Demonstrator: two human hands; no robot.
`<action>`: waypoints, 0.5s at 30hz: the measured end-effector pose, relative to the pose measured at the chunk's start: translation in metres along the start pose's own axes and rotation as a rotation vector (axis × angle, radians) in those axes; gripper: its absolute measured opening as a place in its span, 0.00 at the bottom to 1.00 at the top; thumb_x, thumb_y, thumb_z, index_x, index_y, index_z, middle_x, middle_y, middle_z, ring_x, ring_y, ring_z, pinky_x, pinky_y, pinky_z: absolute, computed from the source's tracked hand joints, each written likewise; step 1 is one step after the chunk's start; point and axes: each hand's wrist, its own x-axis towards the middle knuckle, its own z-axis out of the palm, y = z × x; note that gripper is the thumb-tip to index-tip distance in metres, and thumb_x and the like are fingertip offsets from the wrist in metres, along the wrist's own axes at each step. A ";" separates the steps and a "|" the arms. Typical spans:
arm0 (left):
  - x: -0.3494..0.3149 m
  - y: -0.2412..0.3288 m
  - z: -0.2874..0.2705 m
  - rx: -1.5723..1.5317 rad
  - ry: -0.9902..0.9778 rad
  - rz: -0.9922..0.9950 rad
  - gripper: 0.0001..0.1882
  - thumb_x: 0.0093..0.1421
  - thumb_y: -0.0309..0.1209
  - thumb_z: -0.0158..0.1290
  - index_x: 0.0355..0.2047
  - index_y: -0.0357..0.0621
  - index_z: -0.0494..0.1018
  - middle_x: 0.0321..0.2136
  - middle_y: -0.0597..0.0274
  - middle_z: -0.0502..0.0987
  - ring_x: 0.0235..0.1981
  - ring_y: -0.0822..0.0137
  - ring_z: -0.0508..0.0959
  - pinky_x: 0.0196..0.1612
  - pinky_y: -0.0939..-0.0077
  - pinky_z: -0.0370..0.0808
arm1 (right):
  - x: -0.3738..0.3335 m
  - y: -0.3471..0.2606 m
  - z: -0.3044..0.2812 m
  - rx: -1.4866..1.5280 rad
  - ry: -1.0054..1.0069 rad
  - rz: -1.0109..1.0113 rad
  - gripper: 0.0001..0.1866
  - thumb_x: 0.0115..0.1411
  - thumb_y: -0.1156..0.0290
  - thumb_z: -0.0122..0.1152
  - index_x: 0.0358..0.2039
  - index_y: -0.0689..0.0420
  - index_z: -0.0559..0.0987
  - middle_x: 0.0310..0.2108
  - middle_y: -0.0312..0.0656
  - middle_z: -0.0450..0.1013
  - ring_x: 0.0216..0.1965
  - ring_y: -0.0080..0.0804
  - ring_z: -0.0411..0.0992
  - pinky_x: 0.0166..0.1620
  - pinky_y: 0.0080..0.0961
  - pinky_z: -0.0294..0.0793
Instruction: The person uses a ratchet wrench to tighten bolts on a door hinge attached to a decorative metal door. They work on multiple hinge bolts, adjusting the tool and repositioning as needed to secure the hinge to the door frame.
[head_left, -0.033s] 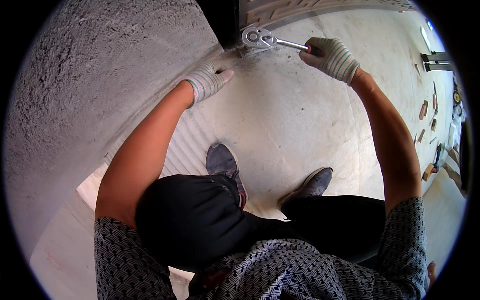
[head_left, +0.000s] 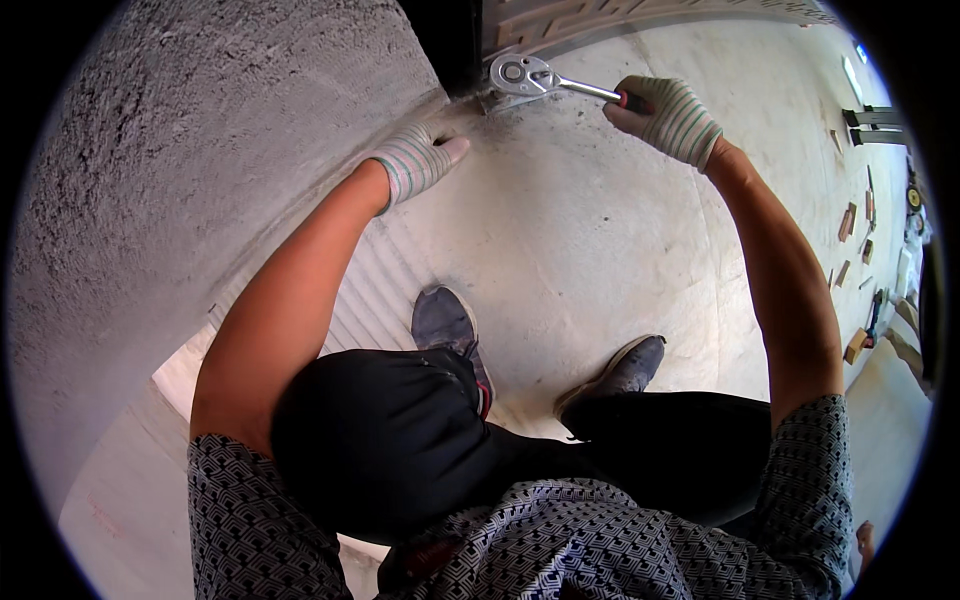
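Note:
My right hand (head_left: 668, 118), in a striped knit glove, is closed round the red and black handle of a ratchet wrench (head_left: 585, 88). The wrench's round silver head (head_left: 518, 74) sits over a small metal bracket (head_left: 497, 102) on the floor, near the wall's corner. What lies under the head is hidden. My left hand (head_left: 412, 165), gloved alike, is low beside the rough wall, its thumb apart from the curled fingers. No object shows in it, though the fingertips are partly hidden.
A rough grey wall (head_left: 220, 130) rises on the left, and a patterned panel (head_left: 600, 18) stands at the far side. My shoes (head_left: 443, 318) are on the pale floor (head_left: 560, 250). Wood scraps (head_left: 847, 222) and tools lie at the right, with dark bars (head_left: 876, 126) beyond.
The wrench and my right hand have shifted very slightly to the right. My left hand stays nearly where it was.

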 end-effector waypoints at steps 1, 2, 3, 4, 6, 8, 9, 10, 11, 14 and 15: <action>0.000 0.001 0.001 -0.004 0.039 0.030 0.20 0.68 0.44 0.54 0.48 0.41 0.81 0.38 0.49 0.83 0.40 0.59 0.81 0.48 0.66 0.77 | -0.001 0.005 -0.001 0.008 0.000 0.011 0.20 0.64 0.52 0.66 0.34 0.59 0.82 0.20 0.36 0.71 0.24 0.27 0.64 0.32 0.29 0.70; 0.001 0.001 0.001 0.017 0.037 0.048 0.18 0.69 0.44 0.53 0.45 0.41 0.80 0.36 0.54 0.82 0.38 0.63 0.80 0.46 0.68 0.77 | -0.002 0.010 -0.002 0.018 0.001 0.023 0.19 0.64 0.52 0.66 0.33 0.59 0.82 0.20 0.36 0.70 0.24 0.26 0.64 0.31 0.29 0.69; 0.003 -0.001 0.001 0.041 0.037 0.065 0.17 0.71 0.43 0.52 0.42 0.41 0.79 0.33 0.58 0.82 0.36 0.67 0.79 0.44 0.71 0.77 | -0.002 0.009 -0.002 0.029 0.002 0.033 0.19 0.64 0.53 0.66 0.33 0.59 0.82 0.20 0.35 0.69 0.24 0.26 0.63 0.31 0.28 0.69; 0.004 -0.003 0.001 0.065 0.036 0.082 0.17 0.72 0.43 0.51 0.39 0.42 0.79 0.31 0.62 0.81 0.35 0.71 0.78 0.42 0.73 0.77 | -0.002 0.009 -0.004 0.013 -0.010 0.021 0.19 0.63 0.53 0.67 0.33 0.58 0.81 0.20 0.35 0.69 0.24 0.26 0.63 0.30 0.29 0.69; 0.006 -0.003 0.003 0.046 0.119 0.113 0.19 0.73 0.44 0.50 0.44 0.40 0.78 0.34 0.62 0.81 0.37 0.71 0.80 0.43 0.74 0.77 | 0.004 0.007 -0.008 -0.065 -0.024 -0.030 0.19 0.63 0.52 0.67 0.33 0.58 0.81 0.20 0.36 0.70 0.24 0.26 0.64 0.31 0.29 0.70; 0.008 0.000 0.004 -0.042 0.154 0.120 0.21 0.73 0.45 0.49 0.49 0.39 0.77 0.38 0.61 0.82 0.39 0.71 0.81 0.45 0.74 0.78 | 0.011 0.003 -0.013 -0.144 -0.010 -0.109 0.19 0.64 0.52 0.67 0.34 0.58 0.81 0.21 0.39 0.72 0.24 0.29 0.67 0.32 0.30 0.73; 0.008 0.009 0.004 -0.126 0.141 0.115 0.22 0.74 0.45 0.48 0.51 0.39 0.76 0.40 0.61 0.82 0.39 0.71 0.81 0.46 0.75 0.79 | 0.013 0.002 -0.015 -0.212 0.010 -0.176 0.14 0.65 0.58 0.67 0.34 0.57 0.81 0.21 0.38 0.72 0.22 0.28 0.66 0.29 0.28 0.72; 0.008 0.017 0.002 -0.208 0.129 0.110 0.23 0.74 0.46 0.48 0.54 0.38 0.75 0.42 0.61 0.81 0.40 0.71 0.81 0.46 0.75 0.79 | 0.018 0.001 -0.019 -0.250 -0.019 -0.188 0.14 0.65 0.58 0.67 0.34 0.57 0.81 0.22 0.39 0.73 0.22 0.29 0.68 0.30 0.28 0.73; 0.007 0.024 0.002 -0.275 0.144 0.124 0.23 0.74 0.45 0.48 0.55 0.39 0.75 0.43 0.61 0.81 0.41 0.71 0.81 0.47 0.76 0.79 | 0.023 0.000 -0.022 -0.288 -0.048 -0.197 0.14 0.66 0.58 0.67 0.35 0.57 0.81 0.22 0.40 0.74 0.23 0.31 0.69 0.30 0.29 0.75; 0.002 0.041 0.004 -0.449 0.205 0.181 0.24 0.74 0.46 0.49 0.57 0.40 0.74 0.44 0.62 0.81 0.42 0.72 0.81 0.46 0.77 0.79 | 0.040 0.009 -0.028 -0.286 -0.072 -0.322 0.17 0.66 0.54 0.67 0.36 0.57 0.82 0.23 0.43 0.76 0.24 0.36 0.74 0.33 0.30 0.77; 0.003 0.044 0.003 -0.419 0.238 0.239 0.24 0.73 0.47 0.50 0.57 0.40 0.74 0.44 0.62 0.80 0.41 0.73 0.81 0.46 0.77 0.80 | 0.044 0.017 -0.027 -0.253 -0.060 -0.369 0.18 0.67 0.52 0.66 0.36 0.56 0.82 0.24 0.43 0.77 0.25 0.38 0.75 0.35 0.31 0.78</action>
